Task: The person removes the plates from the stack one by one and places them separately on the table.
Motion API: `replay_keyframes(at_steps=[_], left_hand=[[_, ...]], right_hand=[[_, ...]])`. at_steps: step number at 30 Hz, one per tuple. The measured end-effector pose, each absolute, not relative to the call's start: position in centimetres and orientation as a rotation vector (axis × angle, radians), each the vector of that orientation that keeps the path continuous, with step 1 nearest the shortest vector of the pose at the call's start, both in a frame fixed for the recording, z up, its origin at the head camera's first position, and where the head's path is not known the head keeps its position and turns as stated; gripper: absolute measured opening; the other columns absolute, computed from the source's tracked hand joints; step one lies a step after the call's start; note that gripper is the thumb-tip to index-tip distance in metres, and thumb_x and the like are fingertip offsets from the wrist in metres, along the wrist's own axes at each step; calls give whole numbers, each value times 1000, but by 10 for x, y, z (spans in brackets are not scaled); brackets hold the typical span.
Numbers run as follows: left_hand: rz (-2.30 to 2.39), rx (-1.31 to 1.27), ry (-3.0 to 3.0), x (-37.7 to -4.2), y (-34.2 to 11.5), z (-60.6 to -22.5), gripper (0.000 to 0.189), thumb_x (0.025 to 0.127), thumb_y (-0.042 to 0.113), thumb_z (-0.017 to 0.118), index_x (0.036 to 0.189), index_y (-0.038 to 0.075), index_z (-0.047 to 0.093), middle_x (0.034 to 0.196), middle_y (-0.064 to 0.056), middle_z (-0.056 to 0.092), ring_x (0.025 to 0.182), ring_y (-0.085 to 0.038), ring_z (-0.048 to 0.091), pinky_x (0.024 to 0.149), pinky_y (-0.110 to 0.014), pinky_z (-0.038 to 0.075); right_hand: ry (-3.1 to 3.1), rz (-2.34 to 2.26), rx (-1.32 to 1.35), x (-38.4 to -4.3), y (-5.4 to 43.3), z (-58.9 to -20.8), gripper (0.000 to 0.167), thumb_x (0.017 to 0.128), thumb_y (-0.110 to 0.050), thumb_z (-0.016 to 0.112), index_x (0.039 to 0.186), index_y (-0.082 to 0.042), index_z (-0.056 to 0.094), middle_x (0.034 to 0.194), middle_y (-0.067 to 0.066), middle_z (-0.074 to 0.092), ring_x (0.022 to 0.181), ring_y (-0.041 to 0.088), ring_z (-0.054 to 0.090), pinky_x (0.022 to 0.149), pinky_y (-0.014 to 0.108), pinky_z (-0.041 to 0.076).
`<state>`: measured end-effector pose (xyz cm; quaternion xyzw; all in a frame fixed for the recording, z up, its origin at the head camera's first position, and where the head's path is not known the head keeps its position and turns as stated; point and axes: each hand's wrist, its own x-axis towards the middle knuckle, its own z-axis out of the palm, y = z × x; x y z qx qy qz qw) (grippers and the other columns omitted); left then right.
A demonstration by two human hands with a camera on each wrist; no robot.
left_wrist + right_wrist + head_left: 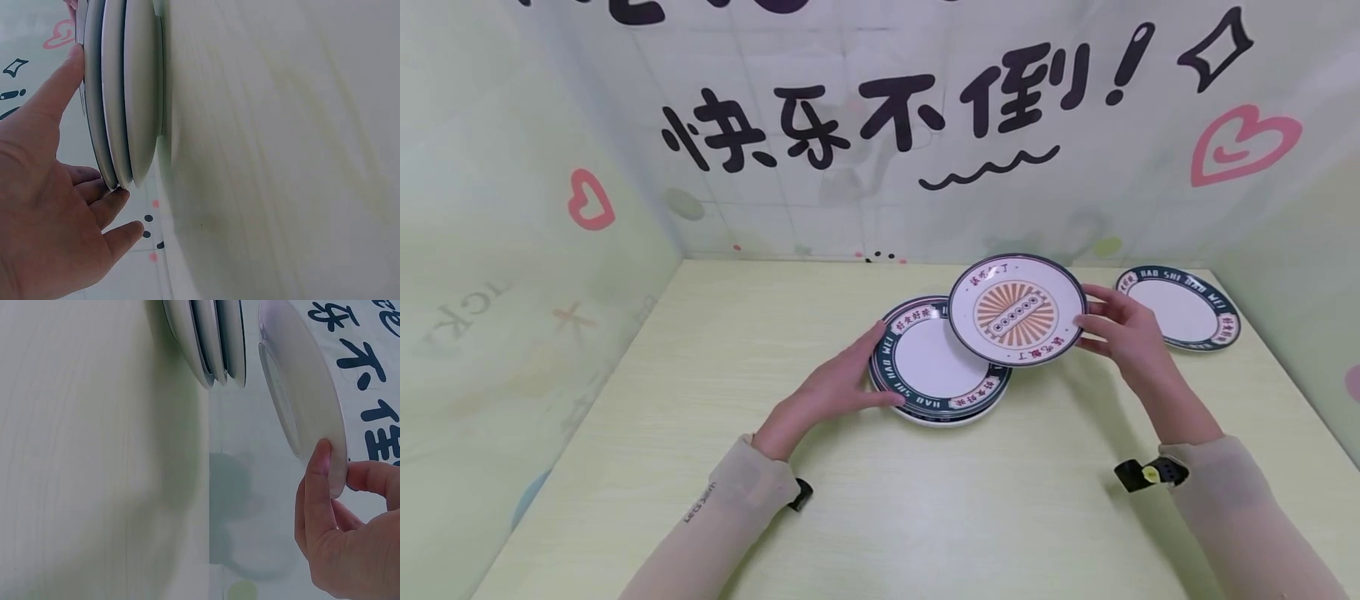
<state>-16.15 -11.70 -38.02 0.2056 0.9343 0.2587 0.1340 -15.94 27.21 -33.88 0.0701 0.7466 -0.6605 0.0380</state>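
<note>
My left hand holds the left edge of a stack of plates with dark green lettered rims. Its thumb lies at the top rim, and in the left wrist view its fingertips reach the rims' far side. With my right hand I pinch the right edge of a white plate bearing an orange sunburst. That plate is raised and tilted, overlapping the stack's upper right in the head view. The right wrist view shows its pale underside, with fingers below and thumb at the rim.
Another green-rimmed plate lies at the back right of the pale wood-grain table. Printed sheets with black characters and pink hearts form the back wall and both sides. Dark straps circle the wrists.
</note>
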Motion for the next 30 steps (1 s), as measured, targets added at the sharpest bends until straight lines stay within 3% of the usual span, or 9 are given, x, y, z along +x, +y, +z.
replay_keyframes(at_steps=[30], left_hand=[[733,596,2721,-162,-117,-381,118,79,62,75,162,18,3,170,-2,9,156,-23,17,125,-43,28]], right_hand=[[2111,-2311,346,-165,287,-344,56,94,-1,64,146,-13,46,103,-4,52,82,1,61,69,18,61]])
